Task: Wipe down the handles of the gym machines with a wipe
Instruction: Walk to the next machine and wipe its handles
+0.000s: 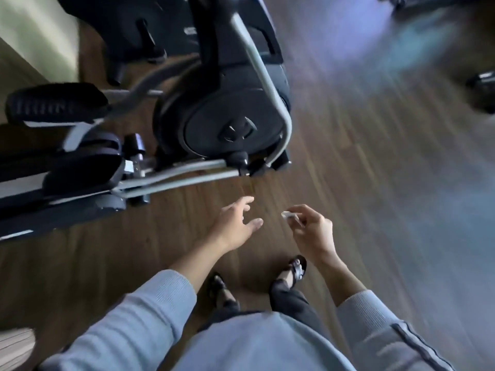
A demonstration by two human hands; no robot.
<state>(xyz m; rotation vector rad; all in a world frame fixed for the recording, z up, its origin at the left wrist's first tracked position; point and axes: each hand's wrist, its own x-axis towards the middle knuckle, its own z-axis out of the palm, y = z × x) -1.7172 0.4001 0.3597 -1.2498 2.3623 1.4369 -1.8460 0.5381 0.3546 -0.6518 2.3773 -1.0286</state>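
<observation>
A black and grey elliptical machine (222, 113) stands on the wooden floor at the upper left, with its foot pedals (56, 105) at the far left. None of its handles are in view. My left hand (235, 223) reaches forward over the floor with fingers spread, holding nothing, just below the machine's base rail (176, 175). My right hand (310, 231) is beside it and pinches a small crumpled white wipe (290, 216) between thumb and fingers. The picture is blurred by motion.
Wooden floor (375, 183) stretches to the right. Dark parts of other machines (482, 89) show at the upper right edge. A pale green wall (34, 28) is at the upper left. My feet in dark sandals (294, 269) are below my hands.
</observation>
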